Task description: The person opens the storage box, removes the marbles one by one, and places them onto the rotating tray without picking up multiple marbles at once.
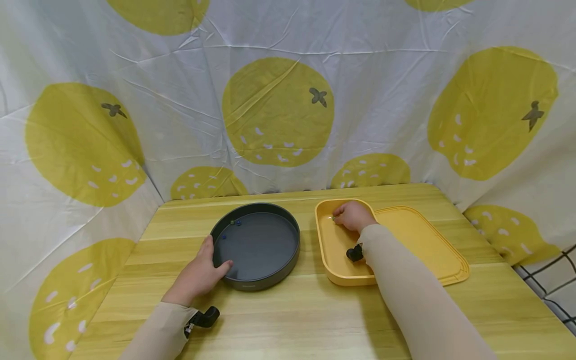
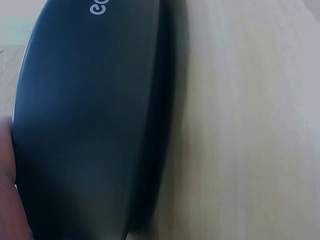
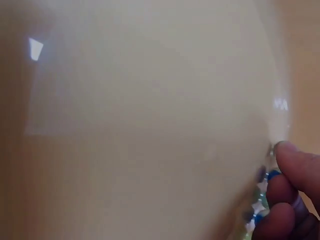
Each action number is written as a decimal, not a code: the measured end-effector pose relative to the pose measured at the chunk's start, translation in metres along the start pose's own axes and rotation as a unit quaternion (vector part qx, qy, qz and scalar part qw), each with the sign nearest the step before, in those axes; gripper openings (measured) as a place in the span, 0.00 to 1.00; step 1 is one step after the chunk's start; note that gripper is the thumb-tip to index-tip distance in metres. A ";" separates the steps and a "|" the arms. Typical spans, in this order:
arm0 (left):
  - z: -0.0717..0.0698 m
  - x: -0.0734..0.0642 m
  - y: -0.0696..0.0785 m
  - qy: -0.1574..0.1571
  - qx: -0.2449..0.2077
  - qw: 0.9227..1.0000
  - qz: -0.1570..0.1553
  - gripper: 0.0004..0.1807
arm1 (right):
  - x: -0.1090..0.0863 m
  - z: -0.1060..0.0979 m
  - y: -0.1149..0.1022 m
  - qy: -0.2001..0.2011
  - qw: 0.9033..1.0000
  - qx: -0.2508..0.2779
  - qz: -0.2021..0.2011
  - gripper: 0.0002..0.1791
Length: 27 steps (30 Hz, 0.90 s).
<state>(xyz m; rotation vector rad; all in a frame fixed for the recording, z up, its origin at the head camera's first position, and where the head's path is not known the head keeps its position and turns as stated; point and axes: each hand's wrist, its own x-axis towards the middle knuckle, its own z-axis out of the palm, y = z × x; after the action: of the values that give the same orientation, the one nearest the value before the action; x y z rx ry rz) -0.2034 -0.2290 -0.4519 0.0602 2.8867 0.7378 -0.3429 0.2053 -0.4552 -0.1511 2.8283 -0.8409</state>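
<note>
A dark grey round pan (image 1: 258, 247) sits left of centre on the wooden table. My left hand (image 1: 198, 277) grips its near left rim, thumb over the edge and fingers along the outer side; the left wrist view shows the pan's side wall (image 2: 85, 120). One green marble (image 1: 232, 222) and two blue marbles (image 1: 239, 223) lie inside the pan. To the right, my right hand (image 1: 355, 216) reaches into a yellow rectangular tray (image 1: 330, 250), pinching a small glass marble at its far left corner. Close under its fingertips, the right wrist view shows several blue and greenish marbles (image 3: 260, 218).
A flat yellow lid (image 1: 423, 240) lies on the table (image 1: 279, 325) right of the tray, partly hidden by my right sleeve. White cloth with yellow fruit prints (image 1: 279, 110) hangs behind and at both sides. A black wire grid (image 1: 553, 280) stands beyond the right edge.
</note>
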 end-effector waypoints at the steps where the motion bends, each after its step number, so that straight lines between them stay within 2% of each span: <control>1: 0.000 0.000 0.000 0.000 0.000 1.000 0.000 0.59 | 0.000 0.000 0.001 -0.001 1.000 0.000 -0.001 0.18; 12: 0.000 0.001 0.000 -0.001 -0.001 1.000 -0.003 0.60 | -0.001 0.003 -0.001 0.002 1.000 -0.015 -0.011 0.15; 27: 0.002 0.001 -0.001 0.001 0.000 1.000 -0.003 0.60 | -0.003 0.007 0.000 0.004 1.000 -0.006 -0.015 0.15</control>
<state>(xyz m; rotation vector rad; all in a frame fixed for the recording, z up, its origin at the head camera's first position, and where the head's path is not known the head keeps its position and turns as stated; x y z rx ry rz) -0.2036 -0.2293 -0.4544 0.0517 2.8884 0.7361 -0.3390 0.2019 -0.4602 -0.1937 2.8458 -0.8336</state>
